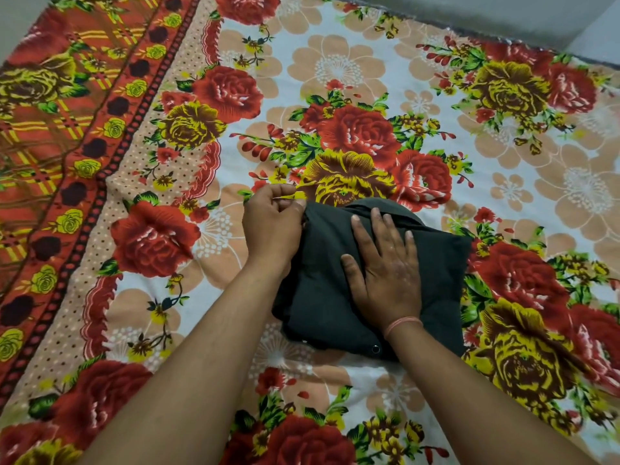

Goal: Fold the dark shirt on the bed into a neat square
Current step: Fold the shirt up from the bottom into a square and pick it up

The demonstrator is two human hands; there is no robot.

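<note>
Dark shirt (318, 297) folded down to a thick, roughly square bundle on the bed (503, 203), right under the fingers of both hands. Right hand (385, 270) laid flat on top, fingers (375, 226) spread and released, pressing the layers down rather than gripping. Left hand (271, 223) at the bundle's far-left corner, fingers curled shut on the edge of the cloth there — a pinch, apparently tugging that corner square.

Soft, limp, light fabric by the look of it; matte weave, no stiffness, so likely to slump or spring open once the palm lifts. Not slippery, not fragile. Best taken at corners and folded edges, pinched through all layers, with a flat palm holding the middle. Far edge beyond the right fingertips rounded and bulging, possibly the collar; near edge by the wrist showing stacked layers and a small dark button (375, 349). Right side puffy, pillow-like, not yet crisp.

Thin pink band (401, 323) round the right wrist. Bedsheet beneath printed with red and yellow roses on white, a patterned border well left of the left fingers — smooth cloth, lightly creased.
</note>
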